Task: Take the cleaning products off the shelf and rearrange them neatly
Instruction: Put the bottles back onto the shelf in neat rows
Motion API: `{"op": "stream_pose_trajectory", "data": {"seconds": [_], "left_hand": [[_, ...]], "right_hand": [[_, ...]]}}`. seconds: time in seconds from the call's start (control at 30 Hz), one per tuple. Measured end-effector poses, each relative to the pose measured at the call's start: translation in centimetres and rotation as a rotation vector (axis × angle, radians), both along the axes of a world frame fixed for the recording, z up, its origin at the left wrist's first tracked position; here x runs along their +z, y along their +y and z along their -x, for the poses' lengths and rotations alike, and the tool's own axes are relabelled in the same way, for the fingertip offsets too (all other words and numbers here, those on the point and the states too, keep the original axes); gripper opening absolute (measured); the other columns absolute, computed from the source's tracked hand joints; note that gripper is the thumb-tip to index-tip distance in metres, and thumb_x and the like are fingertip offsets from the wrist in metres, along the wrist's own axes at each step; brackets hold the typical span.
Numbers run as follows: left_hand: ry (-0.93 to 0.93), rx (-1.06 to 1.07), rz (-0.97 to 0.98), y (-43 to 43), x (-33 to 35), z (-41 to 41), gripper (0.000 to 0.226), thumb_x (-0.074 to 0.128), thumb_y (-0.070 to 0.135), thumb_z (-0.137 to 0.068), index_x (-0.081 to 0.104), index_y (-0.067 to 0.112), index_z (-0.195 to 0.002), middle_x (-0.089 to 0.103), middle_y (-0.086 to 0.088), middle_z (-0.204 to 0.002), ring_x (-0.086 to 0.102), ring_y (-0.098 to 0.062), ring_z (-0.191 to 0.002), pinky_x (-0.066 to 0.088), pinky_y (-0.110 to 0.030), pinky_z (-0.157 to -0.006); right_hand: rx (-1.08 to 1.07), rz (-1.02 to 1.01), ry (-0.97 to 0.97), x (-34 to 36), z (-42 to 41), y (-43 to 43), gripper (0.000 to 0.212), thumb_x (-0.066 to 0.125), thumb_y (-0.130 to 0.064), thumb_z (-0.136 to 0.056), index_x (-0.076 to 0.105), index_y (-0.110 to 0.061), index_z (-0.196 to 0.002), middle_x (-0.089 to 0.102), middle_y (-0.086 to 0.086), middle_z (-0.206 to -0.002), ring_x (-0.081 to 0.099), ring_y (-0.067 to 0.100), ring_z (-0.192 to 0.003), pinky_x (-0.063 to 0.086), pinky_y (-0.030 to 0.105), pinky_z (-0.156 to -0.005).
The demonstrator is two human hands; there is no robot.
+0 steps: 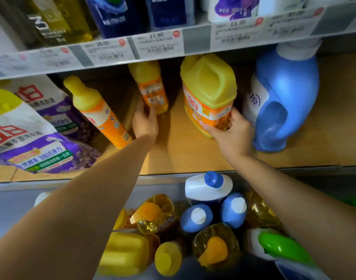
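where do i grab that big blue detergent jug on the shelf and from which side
Grip the blue detergent jug at its handle recess, which faces outward, coming straight in from the front. It stands upright with bare shelf before it; the yellow jug in the right hand crowds its left side.

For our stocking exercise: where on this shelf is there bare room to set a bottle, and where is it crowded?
Bare board on the wooden shelf: in front, between the left hand gripping the small bottle and the right hand gripping the yellow jug; right of the blue jug. Crowded: left end, detergent bags and leaning bottle.
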State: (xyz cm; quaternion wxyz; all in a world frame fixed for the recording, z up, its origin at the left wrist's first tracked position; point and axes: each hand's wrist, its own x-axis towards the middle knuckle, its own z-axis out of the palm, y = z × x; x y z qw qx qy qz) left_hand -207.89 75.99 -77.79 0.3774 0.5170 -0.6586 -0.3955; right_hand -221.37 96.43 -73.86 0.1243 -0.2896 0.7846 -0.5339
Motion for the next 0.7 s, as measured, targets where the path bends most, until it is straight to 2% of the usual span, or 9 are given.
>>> {"op": "stream_pose_trajectory", "data": {"seconds": [0.07, 0.13, 0.2, 0.33, 0.43, 0.57, 0.63, 0.7], "left_hand": [[0.016, 0.039, 0.023, 1.0, -0.2, -0.1, 0.067, 0.068, 0.048, -0.09, 0.045, 0.025, -0.148, 0.062, 0.001, -0.136, 0.058, -0.018, -0.124, 0.044, -0.039, -0.108], [0.024, 0.072, 0.016, 1.7, 0.2, 0.7, 0.089, 0.08, 0.053, -0.075, 0.04, 0.024, -0.149, 0.06, 0.0, -0.137, 0.055, -0.018, -0.125, 0.043, -0.037, -0.107], [0.02, 0.138, -0.012, 1.7, 1.3, 1.6, 0.097, 0.085, 0.06, -0.065, 0.041, 0.025, -0.144, 0.059, 0.0, -0.132, 0.055, -0.02, -0.123, 0.043, -0.037, -0.104], [0.021, 0.22, 0.003, 1.0, 2.2, 2.2, 0.068, 0.085, 0.044, -0.076, 0.054, 0.02, -0.131, 0.059, 0.007, -0.11, 0.061, -0.017, -0.108, 0.049, -0.038, -0.099], [-0.003, 0.23, 0.033, 2.5, 2.2, 1.4, 0.058, 0.084, 0.045, -0.076, 0.057, 0.021, -0.122, 0.058, 0.012, -0.101, 0.059, -0.011, -0.095, 0.047, -0.03, -0.089], [-0.001, 0.202, 0.012, 6.5, 2.2, -1.0, 0.057, 0.086, 0.05, -0.07, 0.057, 0.027, -0.113, 0.062, 0.015, -0.095, 0.059, -0.008, -0.087, 0.048, -0.025, -0.081], [-0.015, 0.166, 0.009, 8.7, 2.4, -2.7, 0.063, 0.088, 0.05, -0.068, 0.058, 0.023, -0.117, 0.063, 0.016, -0.095, 0.06, -0.004, -0.084, 0.047, -0.018, -0.073], [-0.038, 0.122, 0.006, 10.7, 2.8, -4.2, 0.066, 0.089, 0.049, -0.068, 0.056, 0.023, -0.12, 0.064, 0.014, -0.1, 0.06, -0.005, -0.089, 0.047, -0.02, -0.074]], "right_hand": [[-0.004, 0.004, 0.002, 0.0, -0.2, -0.2, 0.062, 0.089, -0.041, -0.068, 0.066, -0.022, -0.123, 0.075, -0.003, -0.114, 0.07, 0.014, -0.105, 0.057, 0.043, -0.093], [-0.01, 0.012, 0.006, -0.2, -0.2, -0.3, 0.062, 0.09, -0.041, -0.067, 0.067, -0.022, -0.122, 0.075, -0.003, -0.113, 0.07, 0.014, -0.104, 0.057, 0.043, -0.093], [-0.012, 0.024, 0.006, -0.4, -0.1, -0.4, 0.061, 0.09, -0.039, -0.066, 0.068, -0.021, -0.12, 0.076, -0.002, -0.112, 0.071, 0.013, -0.104, 0.058, 0.043, -0.092], [0.009, 0.054, -0.029, -0.8, 0.1, -0.3, 0.06, 0.091, -0.036, -0.067, 0.067, -0.022, -0.121, 0.075, -0.003, -0.114, 0.07, 0.011, -0.106, 0.058, 0.043, -0.093], [0.031, 0.063, -0.028, -1.1, 0.1, -0.4, 0.062, 0.088, -0.041, -0.067, 0.066, -0.025, -0.123, 0.074, -0.005, -0.114, 0.07, 0.01, -0.106, 0.057, 0.043, -0.094], [0.07, 0.051, -0.061, -1.1, 0.2, -0.5, 0.061, 0.087, -0.038, -0.07, 0.065, -0.023, -0.125, 0.074, -0.004, -0.116, 0.069, 0.013, -0.109, 0.056, 0.045, -0.096], [0.104, 0.006, -0.062, -0.5, 0.2, -0.9, 0.061, 0.086, -0.035, -0.075, 0.062, -0.02, -0.129, 0.073, 0.0, -0.119, 0.068, 0.018, -0.111, 0.054, 0.046, -0.098], [0.206, -0.102, -0.053, 0.6, 0.4, -1.5, 0.066, 0.082, -0.033, -0.082, 0.054, -0.02, -0.141, 0.067, 0.003, -0.131, 0.062, 0.023, -0.122, 0.049, 0.045, -0.105]]}}
